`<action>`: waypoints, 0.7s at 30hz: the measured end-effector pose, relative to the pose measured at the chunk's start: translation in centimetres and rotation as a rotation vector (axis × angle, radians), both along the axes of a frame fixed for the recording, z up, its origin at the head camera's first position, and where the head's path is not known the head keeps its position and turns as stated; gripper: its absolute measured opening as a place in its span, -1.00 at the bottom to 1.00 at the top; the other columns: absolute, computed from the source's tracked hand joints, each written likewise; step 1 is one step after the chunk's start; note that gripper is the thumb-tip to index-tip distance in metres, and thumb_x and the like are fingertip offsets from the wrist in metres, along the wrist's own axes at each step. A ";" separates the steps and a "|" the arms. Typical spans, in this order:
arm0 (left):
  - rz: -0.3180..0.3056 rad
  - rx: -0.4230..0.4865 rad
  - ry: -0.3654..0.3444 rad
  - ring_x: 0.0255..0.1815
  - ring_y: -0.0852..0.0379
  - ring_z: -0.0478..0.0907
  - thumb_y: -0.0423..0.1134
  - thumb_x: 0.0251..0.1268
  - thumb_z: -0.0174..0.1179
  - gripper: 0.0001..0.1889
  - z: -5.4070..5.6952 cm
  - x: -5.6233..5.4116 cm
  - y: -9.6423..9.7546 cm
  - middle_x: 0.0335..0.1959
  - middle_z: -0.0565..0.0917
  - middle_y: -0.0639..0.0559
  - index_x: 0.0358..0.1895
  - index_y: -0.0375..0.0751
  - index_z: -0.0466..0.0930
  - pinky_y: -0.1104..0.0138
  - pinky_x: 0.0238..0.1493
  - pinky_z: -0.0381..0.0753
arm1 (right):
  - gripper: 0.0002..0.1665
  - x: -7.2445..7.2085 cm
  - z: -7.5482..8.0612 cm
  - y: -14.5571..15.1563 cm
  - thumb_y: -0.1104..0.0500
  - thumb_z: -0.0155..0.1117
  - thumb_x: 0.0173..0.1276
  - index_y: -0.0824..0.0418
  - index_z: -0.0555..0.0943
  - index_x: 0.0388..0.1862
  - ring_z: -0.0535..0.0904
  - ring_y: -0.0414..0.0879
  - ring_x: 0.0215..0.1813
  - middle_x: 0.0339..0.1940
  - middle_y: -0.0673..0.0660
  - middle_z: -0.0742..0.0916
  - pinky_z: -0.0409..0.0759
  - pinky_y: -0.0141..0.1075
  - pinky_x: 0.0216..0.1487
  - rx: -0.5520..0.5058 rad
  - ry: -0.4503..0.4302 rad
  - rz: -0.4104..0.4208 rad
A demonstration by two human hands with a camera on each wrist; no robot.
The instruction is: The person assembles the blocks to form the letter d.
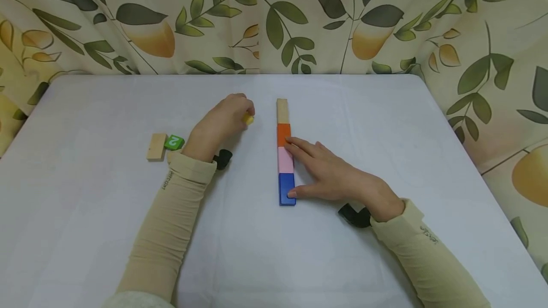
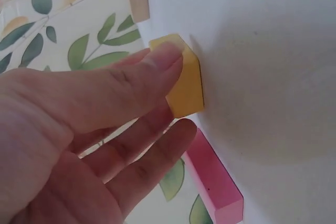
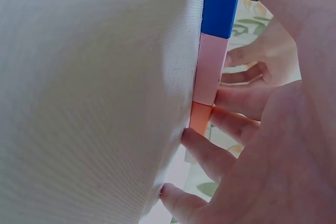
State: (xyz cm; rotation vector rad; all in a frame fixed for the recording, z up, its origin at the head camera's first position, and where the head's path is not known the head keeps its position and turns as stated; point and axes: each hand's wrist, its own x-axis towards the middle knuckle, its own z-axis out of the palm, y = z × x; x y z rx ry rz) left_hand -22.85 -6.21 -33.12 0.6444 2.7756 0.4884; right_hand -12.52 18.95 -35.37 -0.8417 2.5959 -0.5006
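Observation:
My left hand (image 1: 224, 117) pinches a small yellow block (image 2: 190, 85) between thumb and fingers, close over the table and left of a row of blocks. From far to near, that row has a plain wood block (image 1: 282, 110), an orange block (image 1: 283, 133), a pink block (image 1: 285, 161) and a blue block (image 1: 286, 183), set end to end. Alongside it lies my right hand (image 1: 327, 173), fingers spread. Its thumb touches the blue block, and its fingertips (image 3: 220, 97) reach the pink and orange blocks.
Left of my left wrist lie a plain wood block (image 1: 156, 148) and a green block (image 1: 174, 142) marked 2, with another pale block partly hidden by the sleeve. A white cloth covers the table (image 1: 364, 108); a leaf-patterned curtain (image 1: 291, 18) hangs behind it.

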 end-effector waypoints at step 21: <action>-0.012 0.000 0.066 0.12 -0.06 0.46 -0.56 0.26 0.21 -0.67 -0.2 0.0 1.7 0.10 0.60 -0.18 0.09 -0.30 0.60 0.20 0.23 0.52 | 0.21 -0.1 0.1 0.2 -0.36 0.36 0.19 0.06 0.00 0.63 0.03 0.04 0.64 0.66 0.06 0.04 -0.13 0.17 0.60 0.006 -0.005 -0.005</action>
